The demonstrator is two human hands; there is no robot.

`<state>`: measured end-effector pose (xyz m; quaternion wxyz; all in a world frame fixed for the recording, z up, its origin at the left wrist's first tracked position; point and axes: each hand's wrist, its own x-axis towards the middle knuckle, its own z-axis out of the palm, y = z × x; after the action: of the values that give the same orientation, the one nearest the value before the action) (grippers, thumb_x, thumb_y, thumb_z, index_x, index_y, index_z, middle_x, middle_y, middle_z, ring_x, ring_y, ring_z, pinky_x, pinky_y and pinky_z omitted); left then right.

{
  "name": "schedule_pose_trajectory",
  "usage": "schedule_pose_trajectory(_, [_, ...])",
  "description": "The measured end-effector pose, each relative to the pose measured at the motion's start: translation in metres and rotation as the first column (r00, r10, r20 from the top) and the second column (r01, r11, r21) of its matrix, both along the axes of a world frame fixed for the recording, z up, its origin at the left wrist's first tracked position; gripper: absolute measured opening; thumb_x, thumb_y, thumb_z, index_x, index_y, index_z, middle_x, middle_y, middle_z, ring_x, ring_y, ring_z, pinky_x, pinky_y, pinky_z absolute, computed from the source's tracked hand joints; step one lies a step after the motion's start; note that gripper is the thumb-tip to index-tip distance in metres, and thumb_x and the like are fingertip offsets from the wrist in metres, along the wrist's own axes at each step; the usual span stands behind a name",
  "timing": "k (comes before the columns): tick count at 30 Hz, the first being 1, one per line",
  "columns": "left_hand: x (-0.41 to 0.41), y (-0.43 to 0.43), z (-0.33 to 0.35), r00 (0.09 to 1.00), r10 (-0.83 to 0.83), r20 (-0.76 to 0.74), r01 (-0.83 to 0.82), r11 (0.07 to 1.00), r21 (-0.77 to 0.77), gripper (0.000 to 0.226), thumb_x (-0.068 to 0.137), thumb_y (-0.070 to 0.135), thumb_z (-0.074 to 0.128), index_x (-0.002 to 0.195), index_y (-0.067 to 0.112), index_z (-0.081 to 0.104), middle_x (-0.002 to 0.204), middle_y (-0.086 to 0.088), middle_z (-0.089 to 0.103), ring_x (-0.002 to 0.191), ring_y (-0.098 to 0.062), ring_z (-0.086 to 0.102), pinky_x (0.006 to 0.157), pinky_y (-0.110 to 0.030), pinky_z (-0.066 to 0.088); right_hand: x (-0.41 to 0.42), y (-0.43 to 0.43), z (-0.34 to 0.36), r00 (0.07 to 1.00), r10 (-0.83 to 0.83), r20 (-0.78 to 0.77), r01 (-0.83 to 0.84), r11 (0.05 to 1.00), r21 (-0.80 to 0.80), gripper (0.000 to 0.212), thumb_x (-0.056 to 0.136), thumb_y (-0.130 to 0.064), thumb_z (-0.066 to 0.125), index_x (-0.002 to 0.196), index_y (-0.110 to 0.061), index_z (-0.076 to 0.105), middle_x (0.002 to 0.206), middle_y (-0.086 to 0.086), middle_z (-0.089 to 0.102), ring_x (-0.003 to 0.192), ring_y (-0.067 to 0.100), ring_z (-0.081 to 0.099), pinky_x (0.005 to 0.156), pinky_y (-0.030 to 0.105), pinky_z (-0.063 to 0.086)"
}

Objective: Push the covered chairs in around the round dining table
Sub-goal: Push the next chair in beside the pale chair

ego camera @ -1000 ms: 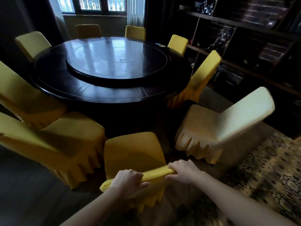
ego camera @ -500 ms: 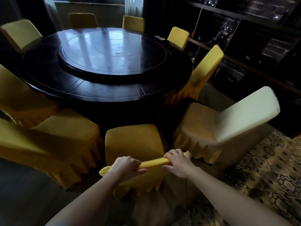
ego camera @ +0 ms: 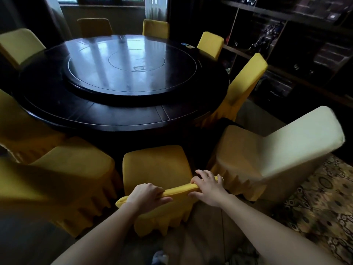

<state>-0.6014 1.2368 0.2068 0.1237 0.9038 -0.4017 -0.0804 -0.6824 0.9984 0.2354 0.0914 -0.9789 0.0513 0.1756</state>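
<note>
Both-handed, left hand (ego camera: 147, 196); right hand (ego camera: 208, 188) gripping chair (ego camera: 156, 165) backrest.

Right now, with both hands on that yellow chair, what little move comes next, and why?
Probably a short push straight ahead. The left hand and right hand both grip the top of the yellow covered chair, and its seat front sits at the round table edge, seemingly not tucked under. Keep it straight, because the pale covered chair stands close on the right.

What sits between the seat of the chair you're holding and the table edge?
Nothing that shows in the head view: between the held chair and the round table lies only a dark, shadowed gap. Left hand and right hand grip its backrest top.
</note>
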Motion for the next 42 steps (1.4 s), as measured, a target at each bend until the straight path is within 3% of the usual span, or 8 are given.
schedule_pose_trajectory(4, [0.026,-0.012,0.006,0.999,0.034,-0.008,-0.034,0.999,0.015,0.083,0.064,0.085,0.009,0.087,0.026,0.063,0.073,0.011,0.060,0.063,-0.007,0.060,0.058,-0.023,0.051,0.033,-0.011,0.001,0.999,0.003,-0.036,-0.004,1.000,-0.008,0.049,0.090,-0.058,0.046,0.132,-0.034,0.042,0.159,-0.001,0.010,0.146,0.026,0.004,0.112,0.062,0.004])
schedule_pose_trajectory(11, [0.061,-0.016,0.004,0.998,0.048,-0.051,-0.047,0.999,0.025,0.089,0.061,0.091,0.010,0.084,0.025,0.064,0.071,0.010,0.062,0.060,-0.007,0.059,0.056,-0.024,0.053,0.066,-0.015,0.005,0.998,0.026,-0.051,-0.026,1.000,-0.004,0.054,0.088,-0.062,0.045,0.133,-0.032,0.044,0.151,-0.002,0.026,0.140,0.024,0.019,0.112,0.060,0.008])
schedule_pose_trajectory(26, [0.058,-0.025,0.016,0.961,0.117,-0.251,-0.092,0.990,0.107,0.085,0.066,0.087,0.028,0.112,0.026,0.065,0.075,0.012,0.058,0.054,-0.001,0.050,0.048,-0.012,0.034,0.063,-0.017,0.013,0.994,-0.040,-0.106,0.047,0.997,0.064,0.064,0.089,-0.071,0.028,0.133,-0.029,0.047,0.143,-0.003,0.041,0.135,0.024,0.030,0.114,0.060,0.006])
schedule_pose_trajectory(34, [0.078,-0.044,0.020,0.935,0.046,-0.351,0.042,0.970,0.241,0.073,0.070,0.087,0.026,0.075,0.023,0.060,0.061,0.009,0.051,0.051,-0.005,0.046,0.047,-0.020,0.035,0.058,-0.022,0.014,0.990,-0.121,-0.067,0.131,0.977,0.168,0.061,0.095,-0.061,0.024,0.144,-0.027,0.034,0.153,-0.005,0.031,0.143,0.019,0.021,0.116,0.055,0.001])
schedule_pose_trajectory(36, [0.083,-0.058,0.025,0.926,0.044,-0.375,0.050,0.970,0.237,0.083,0.071,0.086,0.024,0.094,0.019,0.067,0.076,0.006,0.061,0.066,-0.008,0.058,0.058,-0.023,0.044,0.054,-0.029,0.014,0.988,-0.144,-0.052,0.152,0.969,0.194,0.062,0.096,-0.059,0.025,0.148,-0.025,0.027,0.158,-0.003,0.021,0.146,0.019,0.012,0.117,0.052,0.001])
schedule_pose_trajectory(38, [0.090,-0.079,0.029,0.939,-0.005,-0.344,0.066,0.984,0.165,0.098,0.065,0.090,0.014,0.127,0.027,0.055,0.128,0.004,0.059,0.112,-0.014,0.058,0.092,-0.030,0.045,0.052,-0.044,0.016,0.981,-0.193,-0.015,0.192,0.960,0.202,0.064,0.097,-0.058,0.026,0.151,-0.025,0.020,0.161,-0.003,0.009,0.148,0.019,0.003,0.116,0.053,0.001])
schedule_pose_trajectory(40, [0.097,-0.110,0.036,0.958,-0.102,-0.269,0.141,0.981,0.129,0.112,0.055,0.093,-0.004,0.145,0.034,0.030,0.155,0.007,0.026,0.141,-0.013,0.028,0.115,-0.037,0.019,0.048,-0.068,0.019,0.964,-0.264,0.036,0.251,0.945,0.211,0.064,0.097,-0.058,0.027,0.152,-0.027,0.015,0.161,-0.005,0.001,0.148,0.018,-0.004,0.116,0.053,0.000])
schedule_pose_trajectory(42, [0.097,-0.145,0.048,0.966,-0.168,-0.195,0.187,0.979,0.080,0.115,0.050,0.093,-0.013,0.148,0.037,0.013,0.159,0.008,0.008,0.146,-0.012,0.006,0.117,-0.039,0.002,0.041,-0.094,0.024,0.946,-0.310,0.096,0.288,0.939,0.190,0.065,0.096,-0.058,0.028,0.152,-0.028,0.011,0.161,-0.006,-0.004,0.147,0.016,-0.008,0.116,0.052,-0.001])
